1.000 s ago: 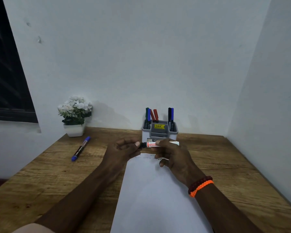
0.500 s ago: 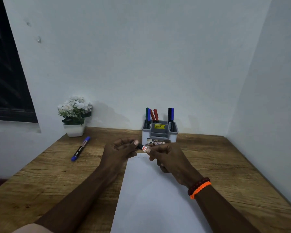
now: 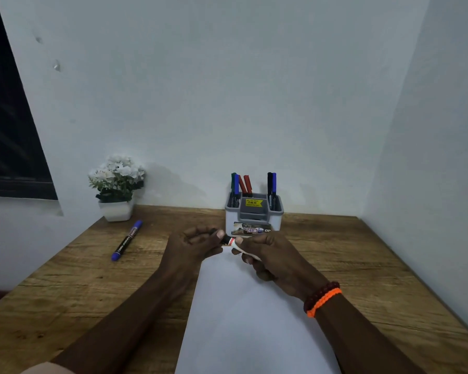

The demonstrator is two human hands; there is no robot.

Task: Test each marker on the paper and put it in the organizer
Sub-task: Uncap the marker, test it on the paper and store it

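Head view shows the wooden table [image 3: 65,287] running back to the wall corner, with a sheet of white paper [image 3: 249,319] lying in front of the person. Compared with a second ago, when the marker lay level and mostly exposed between the hands just in front of the organizer, the hands have drawn closer together and nearer the paper's far edge, and only a short stretch of the barrel now shows. The grey organizer [image 3: 254,214] stands at the back against the wall and already holds several markers upright in its left and right compartments (green, blue, red, black by their caps). The left hand [image 3: 192,247] has its grip curled round the dark cap end; the right hand [image 3: 270,257] has its grip wrapped round the barrel of the held marker [image 3: 230,241], of which the white and red band is visible between the two thumbs, above the top edge of the paper. I judge that the cap is being pulled off or pushed on; which of the two cannot be told. Any marks on the paper are hidden by the hands. One blue marker [image 3: 126,241] lies untouched on the table to the left, near a small potted plant [image 3: 116,184], so at least one more test looks to remain.
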